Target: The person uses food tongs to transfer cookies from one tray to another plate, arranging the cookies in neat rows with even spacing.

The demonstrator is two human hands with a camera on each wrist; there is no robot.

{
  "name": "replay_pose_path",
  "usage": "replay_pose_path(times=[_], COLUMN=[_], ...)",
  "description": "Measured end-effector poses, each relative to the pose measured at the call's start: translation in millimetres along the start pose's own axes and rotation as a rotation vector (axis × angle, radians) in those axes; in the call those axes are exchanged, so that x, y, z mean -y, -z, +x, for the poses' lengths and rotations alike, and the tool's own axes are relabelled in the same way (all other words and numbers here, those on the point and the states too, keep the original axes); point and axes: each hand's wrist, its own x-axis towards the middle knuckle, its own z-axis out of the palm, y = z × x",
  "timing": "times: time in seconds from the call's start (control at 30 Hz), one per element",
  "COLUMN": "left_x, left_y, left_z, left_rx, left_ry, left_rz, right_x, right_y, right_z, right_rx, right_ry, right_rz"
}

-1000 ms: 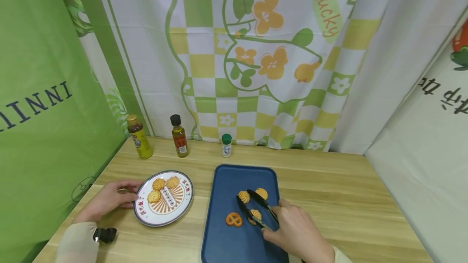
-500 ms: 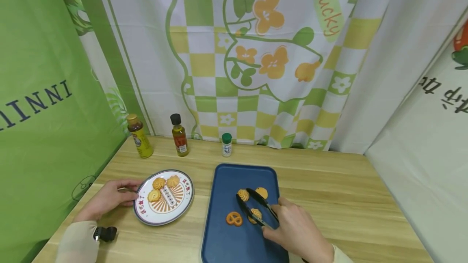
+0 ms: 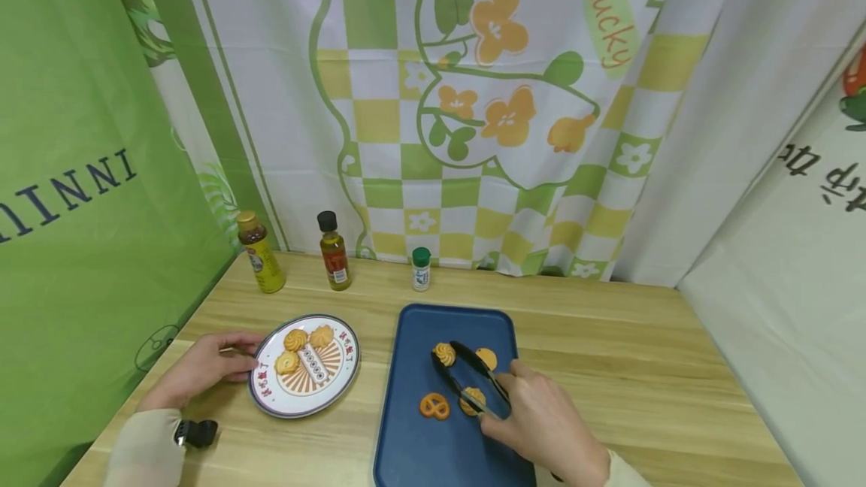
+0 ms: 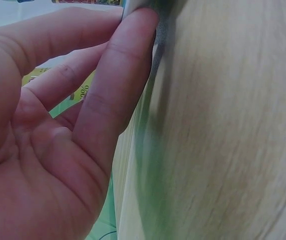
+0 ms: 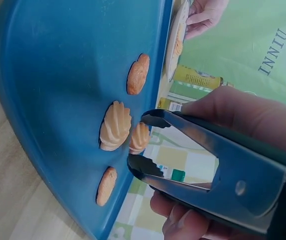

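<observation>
My right hand (image 3: 537,421) grips black tongs (image 3: 476,382) over a blue tray (image 3: 419,457). The tongs' tips pinch a swirl cookie (image 3: 443,354), seen up close in the right wrist view as the cookie (image 5: 139,138) between the toothed tips of the tongs (image 5: 243,187). On the tray lie a round cookie (image 3: 485,358), a pretzel cookie (image 3: 434,406) and another swirl cookie (image 3: 473,399). My left hand (image 3: 206,367) rests on the table, its straight fingers (image 4: 117,85) touching the left rim of a patterned plate (image 3: 341,370) that holds three cookies (image 3: 295,340).
Two sauce bottles (image 3: 260,252) (image 3: 334,251) and a small green-capped shaker (image 3: 421,268) stand along the back of the wooden table (image 3: 609,367). Printed curtains hang close behind and on both sides. Bare tabletop lies to the right of the tray.
The tongs' tips have closed on the swirl cookie and shifted it slightly left and away. My left hand has stayed at the plate's rim.
</observation>
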Motion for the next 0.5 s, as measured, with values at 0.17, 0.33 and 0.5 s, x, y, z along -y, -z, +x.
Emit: replay_pose_path(times=[0.17, 0.33, 0.5], left_x=[0.1, 0.5, 0.2], left_y=[0.1, 0.0, -0.3], left_z=[-0.6, -1.5, -1.5], left_rx=[0.001, 0.009, 0.013], left_ry=[0.002, -0.011, -0.013], left_rz=[-0.009, -0.033, -0.039], right_x=[3.2, 10.8, 19.2], right_y=[-2.0, -4.8, -12.1], right_z=[5.6, 13.3, 22.5], right_rx=[-0.010, -0.014, -0.043], right_ry=[0.021, 0.066, 0.149], right_rz=[0.006, 0.018, 0.036])
